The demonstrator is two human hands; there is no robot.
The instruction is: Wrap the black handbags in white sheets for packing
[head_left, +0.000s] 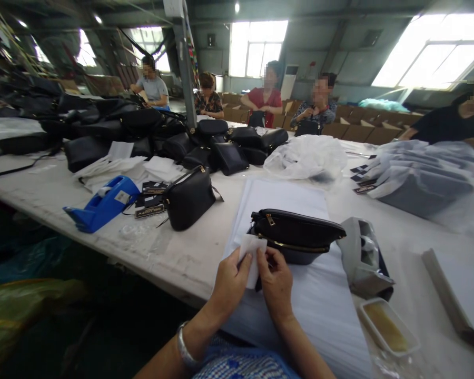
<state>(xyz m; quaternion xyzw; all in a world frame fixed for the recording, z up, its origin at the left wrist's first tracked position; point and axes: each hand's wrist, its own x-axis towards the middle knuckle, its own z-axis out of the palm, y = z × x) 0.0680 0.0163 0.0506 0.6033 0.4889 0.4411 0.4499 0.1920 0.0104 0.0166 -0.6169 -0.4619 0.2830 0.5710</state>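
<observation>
White paper slip sits pinched between our hands at the near worktop edge: left hand grips its left side, right hand its right, both closed on it. Just beyond lies a black zip pouch on stacked white sheets. We judge the step as preparing the slip; the next move calls for a steady two-handed hold. A grey tape dispenser stands right, a blue one left.

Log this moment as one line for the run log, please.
left hand: pinching white packet | right hand: pinching same packet | black bag: lying on white sheets, just behind packet
</observation>
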